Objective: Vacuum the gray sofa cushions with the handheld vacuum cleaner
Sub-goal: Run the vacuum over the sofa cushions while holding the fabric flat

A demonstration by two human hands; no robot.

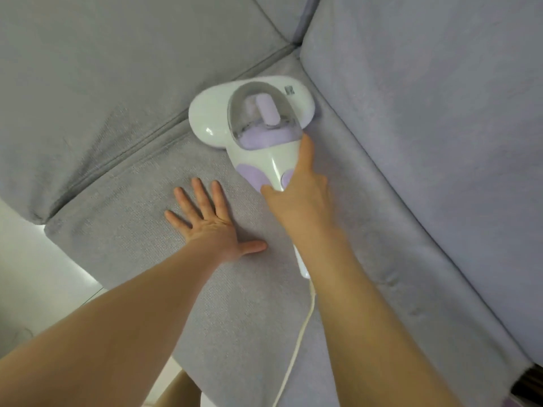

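The right hand (296,198) is wrapped around the handle of the handheld vacuum cleaner (255,127), thumb lying across the top near the lilac control patches and the forefinger stretched forward along the right flank of the body. The left hand (210,223) lies flat, fingers straight and spread, palm pressing on the gray seat cushion (147,230) just left of the handle and gripping nothing.

The vacuum looks like a hard, glossy plastic shell, white with a clear dust cup (lilac parts show inside it), so it should be stiff and probably rather smooth under the palm; the narrow handle behind the body is the sensible place to hold it, and that is where the grip sits. It seems light enough for one hand. The cushion fabric is soft and woven, likely to drag and ruck, which the pressing left hand would counter.

From the right hand the vacuum extends forward and slightly left, its wide head resting on the seat cushion, tucked close to the corner where the back cushion (102,83) meets the side cushion (440,113). A white cord (302,327) trails back from the handle's tail, beneath the right forearm, toward the seat's front edge.
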